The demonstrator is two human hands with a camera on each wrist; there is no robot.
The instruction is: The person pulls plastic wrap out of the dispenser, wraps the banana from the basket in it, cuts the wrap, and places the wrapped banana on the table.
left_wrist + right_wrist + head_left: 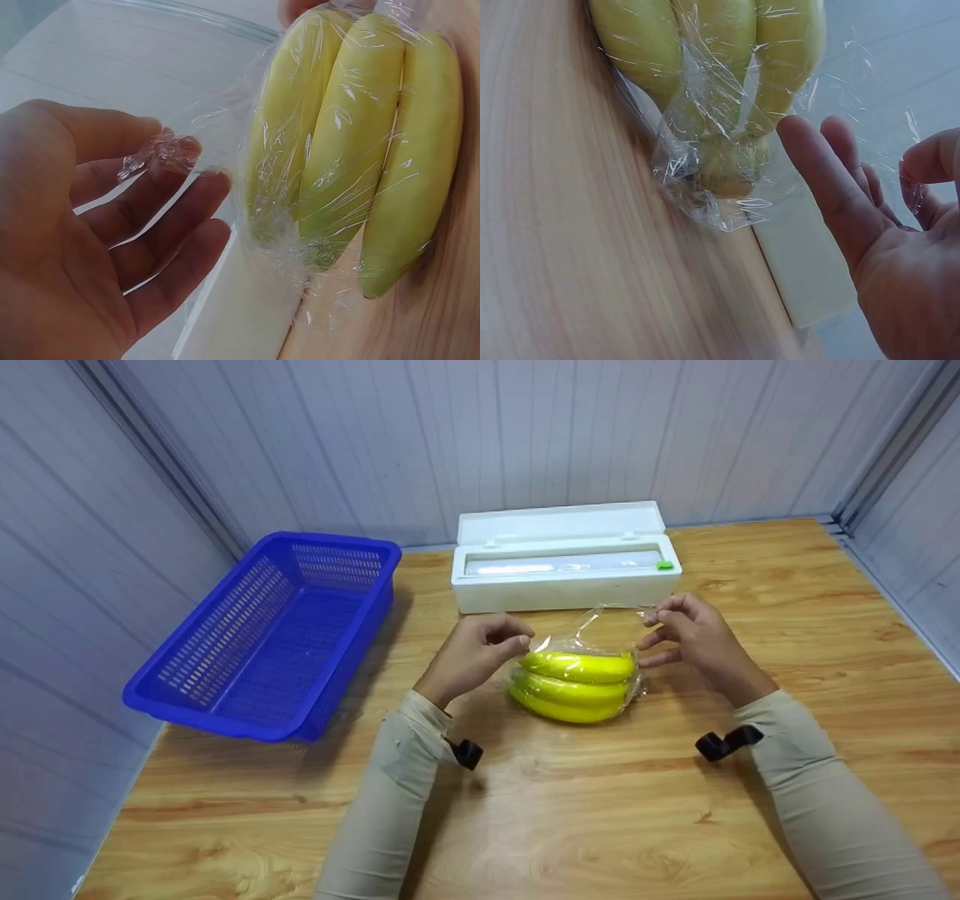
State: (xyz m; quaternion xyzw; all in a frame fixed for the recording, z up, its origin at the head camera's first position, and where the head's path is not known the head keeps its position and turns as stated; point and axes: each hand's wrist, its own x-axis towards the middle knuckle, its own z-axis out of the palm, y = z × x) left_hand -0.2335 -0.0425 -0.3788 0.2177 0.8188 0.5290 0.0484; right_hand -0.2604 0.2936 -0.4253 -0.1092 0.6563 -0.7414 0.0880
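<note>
A bunch of yellow bananas (574, 690) lies on the wooden table, wrapped in clear plastic wrap (274, 217). My left hand (480, 649) is at the bunch's left end, pinching a crumpled bit of the wrap between thumb and index finger, its other fingers spread loosely. At the stem end, my right hand (694, 641) pinches another edge of the wrap, which stretches up from the fruit. In the right wrist view the brownish stem (727, 176) shows through loose, wrinkled film, with the little finger close to the bananas.
Behind the bananas stands a white wrap dispenser box (566, 592), lid raised, with a green slider (664, 565) on its right side. A blue plastic basket (337, 675) with slotted walls sits at the left. White panel walls (525, 442) border the table.
</note>
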